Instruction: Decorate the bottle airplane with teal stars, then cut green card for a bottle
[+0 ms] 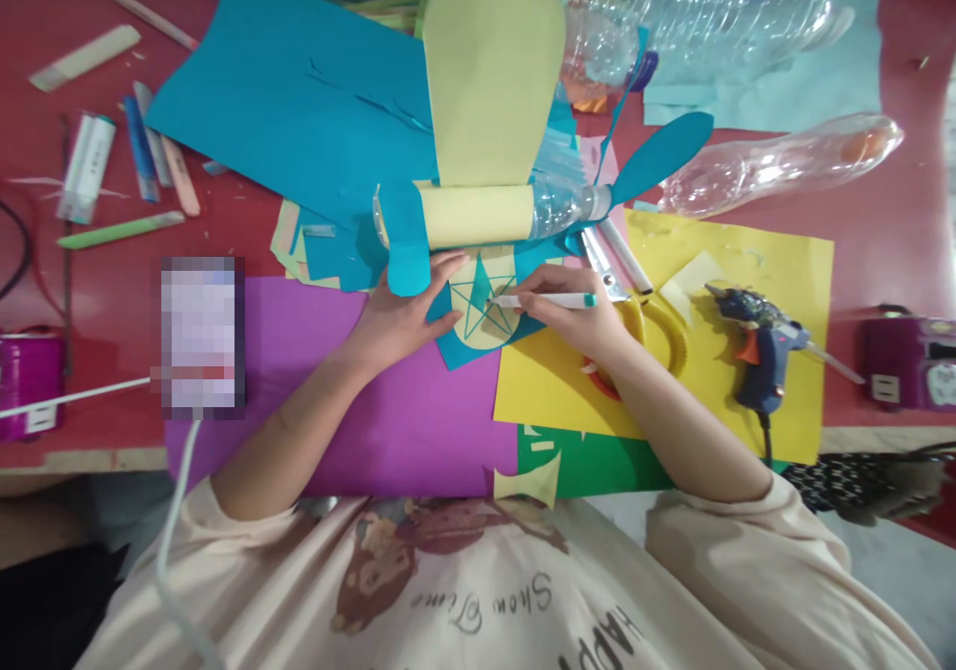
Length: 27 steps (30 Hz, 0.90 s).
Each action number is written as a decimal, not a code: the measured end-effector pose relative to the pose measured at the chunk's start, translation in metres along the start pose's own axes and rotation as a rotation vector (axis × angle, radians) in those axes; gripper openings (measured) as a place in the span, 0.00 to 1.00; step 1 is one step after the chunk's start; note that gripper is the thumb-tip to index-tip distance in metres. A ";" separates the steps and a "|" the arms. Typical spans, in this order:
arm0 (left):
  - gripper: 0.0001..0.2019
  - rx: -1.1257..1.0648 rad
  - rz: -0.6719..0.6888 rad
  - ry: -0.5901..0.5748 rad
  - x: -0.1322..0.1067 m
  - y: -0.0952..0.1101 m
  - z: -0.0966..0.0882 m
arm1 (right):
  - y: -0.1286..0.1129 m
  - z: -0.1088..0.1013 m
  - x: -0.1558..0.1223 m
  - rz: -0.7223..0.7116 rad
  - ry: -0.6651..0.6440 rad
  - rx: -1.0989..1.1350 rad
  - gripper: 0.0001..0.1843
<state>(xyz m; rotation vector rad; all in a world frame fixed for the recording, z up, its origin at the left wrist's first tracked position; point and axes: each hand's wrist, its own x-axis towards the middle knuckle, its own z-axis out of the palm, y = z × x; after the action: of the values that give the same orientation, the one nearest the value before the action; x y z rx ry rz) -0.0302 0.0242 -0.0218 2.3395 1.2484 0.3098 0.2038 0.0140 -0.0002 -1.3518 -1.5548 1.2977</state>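
Observation:
My right hand (566, 302) is closed round a white felt-tip pen (553, 301) with a green end, its tip on a star drawn in green lines. The star is on a pale yellow paper piece (485, 327) with a rounded end, and part of it is coloured green. My left hand (399, 327) lies with fingers apart at the left side of this piece. Just beyond is a plastic bottle (557, 210) on its side, wrapped in yellow and blue paper. A long pale yellow paper wing (493, 73) extends from it, and blue paper blades (664, 157) are at its cap.
Purple card (418, 421) and yellow card (792, 351) lie under my arms. A glue gun (762, 351) and yellow-handled scissors (676, 332) are on the right. Clear bottles (777, 167) lie at the back right, blue card (299, 103) at the back left. A phone (198, 336) with a cable is at left.

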 end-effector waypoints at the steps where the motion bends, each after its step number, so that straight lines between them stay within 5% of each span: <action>1: 0.26 -0.002 -0.006 -0.003 0.000 0.000 0.000 | -0.001 -0.001 0.000 0.003 -0.020 -0.009 0.08; 7: 0.27 -0.007 -0.028 -0.017 0.001 0.001 0.000 | -0.003 -0.002 -0.001 0.023 -0.091 -0.031 0.09; 15: 0.25 -0.002 -0.006 0.007 0.000 0.001 0.000 | 0.000 0.001 0.001 0.016 0.029 0.045 0.08; 22: 0.26 -0.003 -0.016 0.001 0.001 0.000 0.001 | -0.003 -0.001 0.000 0.037 -0.063 0.000 0.09; 27: 0.25 0.001 0.002 0.018 0.001 0.001 0.000 | -0.001 -0.001 0.002 0.019 0.080 0.024 0.09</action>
<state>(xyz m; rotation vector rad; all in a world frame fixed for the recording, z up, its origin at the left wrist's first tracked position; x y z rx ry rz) -0.0291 0.0245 -0.0219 2.3437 1.2545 0.3318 0.2039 0.0156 0.0005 -1.3901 -1.4710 1.2541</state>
